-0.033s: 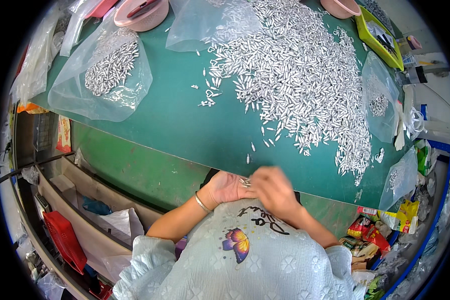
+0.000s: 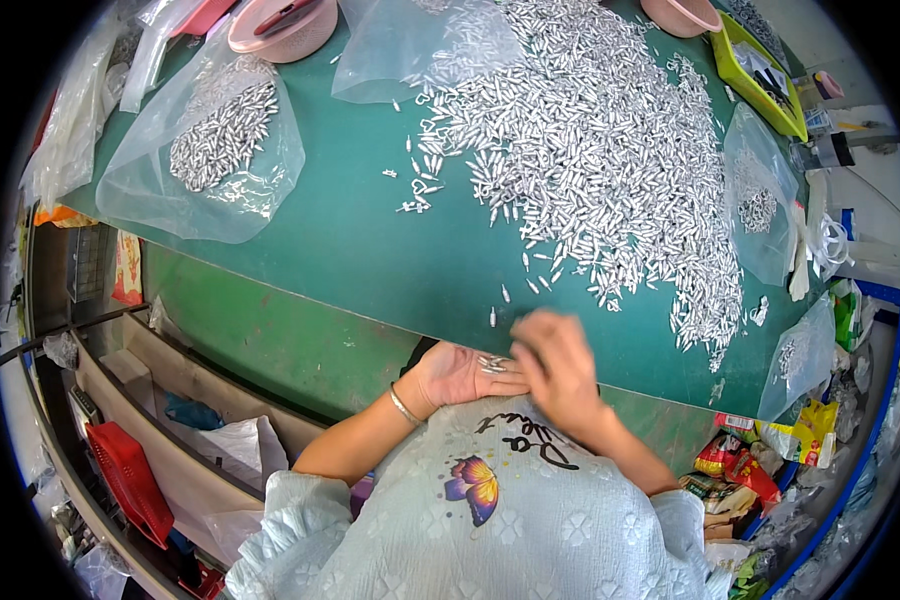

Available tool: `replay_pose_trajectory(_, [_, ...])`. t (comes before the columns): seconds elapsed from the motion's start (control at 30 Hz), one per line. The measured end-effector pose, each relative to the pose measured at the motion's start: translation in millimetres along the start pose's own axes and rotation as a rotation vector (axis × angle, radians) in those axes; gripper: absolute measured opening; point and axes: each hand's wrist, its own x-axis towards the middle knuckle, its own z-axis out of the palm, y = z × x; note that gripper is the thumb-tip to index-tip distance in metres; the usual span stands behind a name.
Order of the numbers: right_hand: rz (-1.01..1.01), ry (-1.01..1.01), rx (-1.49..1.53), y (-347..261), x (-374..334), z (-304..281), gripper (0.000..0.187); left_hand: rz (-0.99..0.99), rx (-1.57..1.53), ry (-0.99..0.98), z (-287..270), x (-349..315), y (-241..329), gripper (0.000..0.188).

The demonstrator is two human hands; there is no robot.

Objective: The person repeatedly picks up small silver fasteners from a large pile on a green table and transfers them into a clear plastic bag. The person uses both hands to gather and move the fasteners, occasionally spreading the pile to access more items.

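My left hand (image 2: pixel 455 374) lies palm up at the near edge of the table (image 2: pixel 370 225), fingers stretched out toward my right, with a few small metal pieces (image 2: pixel 491 365) resting loose on its upturned inner side. My right hand (image 2: pixel 560 370) is over the fingertips of the left, just beside those pieces; it is curled, but I cannot tell whether its fingers pinch anything. A single loose piece (image 2: pixel 492 317) lies on the table just beyond my hands, and a few more trail from it up to the big heap (image 2: pixel 600 170), which spreads across the right half of the table and runs down near the right part of the near edge. The pieces are silver and shiny, slender and narrowed toward the ends, pointing every way; a few bits on the heap's left fringe look bent or hooked. More of the same sort sit in a clear plastic bag (image 2: pixel 135 185) toward the table's left end. My right hand's fingers are smeared by blur, and they cover the tips of my left ones. The pieces on my palm are too small to count. A cloudy plastic sheet (image 2: pixel 375 65) veils the heap's far left side, and the top of the picture cuts the heap off.
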Motion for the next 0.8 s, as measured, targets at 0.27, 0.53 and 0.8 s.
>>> replay_pose_trajectory(0.27, [0.051, -0.102, -0.299, 13, 37, 21, 0.043, 0.011, 0.011, 0.123, 17, -14, 4, 0.076])
replay_pose_trajectory(0.53, [-0.083, -0.257, -0.133, -3, 42, 34, 0.029, 0.071, 0.099, -0.006, 8, -31, 18, 0.068])
replay_pose_trajectory(0.8, [-0.178, -0.356, 0.057, -20, 33, 36, 0.025, 0.032, -0.042, -0.002, -13, -42, 28, 0.058])
